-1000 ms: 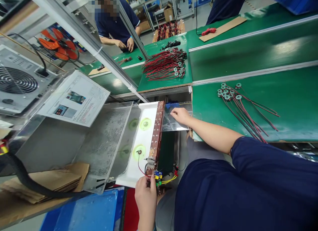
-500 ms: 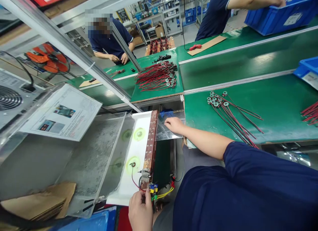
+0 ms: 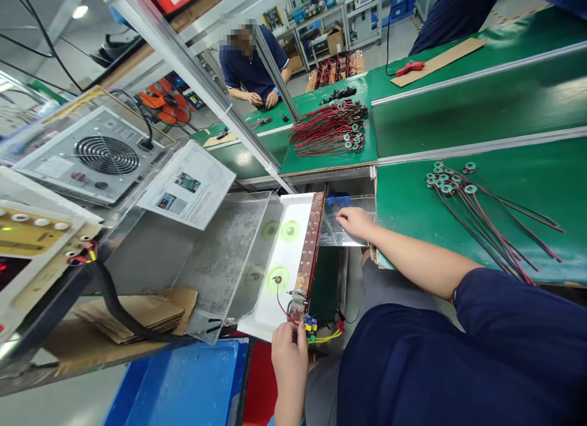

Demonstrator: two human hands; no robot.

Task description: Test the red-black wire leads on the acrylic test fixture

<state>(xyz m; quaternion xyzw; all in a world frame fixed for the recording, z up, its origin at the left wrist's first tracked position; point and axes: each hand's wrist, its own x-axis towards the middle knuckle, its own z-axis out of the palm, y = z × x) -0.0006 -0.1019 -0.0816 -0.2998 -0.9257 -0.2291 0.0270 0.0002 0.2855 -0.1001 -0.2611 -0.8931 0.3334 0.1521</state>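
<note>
My left hand [image 3: 290, 356] is closed in a pinch on the end of a red and black wire [image 3: 283, 310]. That wire runs up to a small round board [image 3: 277, 280], seated on a yellow-green ring of a white fixture plate [image 3: 275, 304]. Beside my fingertips are blue, yellow and green connectors [image 3: 312, 328] with yellow leads. A brown strip with rows of metal studs [image 3: 310, 242] edges the plate. My right hand [image 3: 356, 223] rests with curled fingers over a clear plastic sheet [image 3: 339, 235]; nothing shows in it.
Wired round boards [image 3: 452, 180] lie on the green bench [image 3: 413, 224] at right, with a larger wire pile [image 3: 328, 129] beyond. An instruction sheet [image 3: 188, 184], a fan-vented metal box [image 3: 105, 154] and a blue bin [image 3: 178, 377] are at left. A co-worker [image 3: 252, 65] works opposite.
My view has swung left, so the scene sits further right and more equipment shows at left. My left hand keeps its pinch on the wire. The right hand stays over the plastic.
</note>
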